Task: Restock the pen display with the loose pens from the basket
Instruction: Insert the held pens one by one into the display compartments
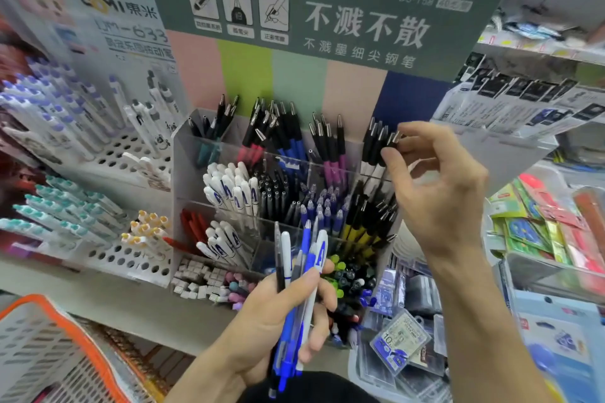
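A clear tiered pen display (183, 173) stands on the shelf, its compartments full of black, white, blue, pink and yellow pens. My left hand (281, 314) grips a bundle of loose pens (299, 275), blue, white and black ones, held upright below the display's front. My right hand (435, 186) is raised at the display's top right compartment, where thumb and fingertips pinch the tip of a black pen (391, 141) among the black-and-white pens there. The basket (49, 350), white mesh with an orange rim, sits at the bottom left.
A white perforated pen rack (127, 154) with white, purple and teal pens stands left of the display. A green sign board (327, 10) rises behind. Packaged stationery (553, 232) and clear plastic boxes (399, 340) crowd the right side.
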`<state>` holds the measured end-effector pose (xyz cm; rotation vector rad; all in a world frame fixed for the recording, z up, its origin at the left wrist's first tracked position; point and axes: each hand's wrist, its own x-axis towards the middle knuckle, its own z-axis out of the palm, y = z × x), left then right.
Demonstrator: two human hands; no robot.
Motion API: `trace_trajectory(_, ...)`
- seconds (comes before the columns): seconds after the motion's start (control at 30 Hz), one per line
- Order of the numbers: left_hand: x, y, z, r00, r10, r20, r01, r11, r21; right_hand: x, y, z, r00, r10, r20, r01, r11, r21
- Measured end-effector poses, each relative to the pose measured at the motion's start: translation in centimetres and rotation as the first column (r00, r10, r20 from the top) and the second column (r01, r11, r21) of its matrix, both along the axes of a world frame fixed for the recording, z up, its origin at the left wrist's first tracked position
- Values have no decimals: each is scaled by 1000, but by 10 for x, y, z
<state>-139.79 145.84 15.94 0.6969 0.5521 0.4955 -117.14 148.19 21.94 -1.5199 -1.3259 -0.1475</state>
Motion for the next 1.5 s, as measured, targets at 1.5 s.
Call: trace_trajectory(1.5, -39, 12, -8, 939, 315, -140, -339, 918, -207, -103, 6, 1, 927, 352, -127, -332, 931, 153)
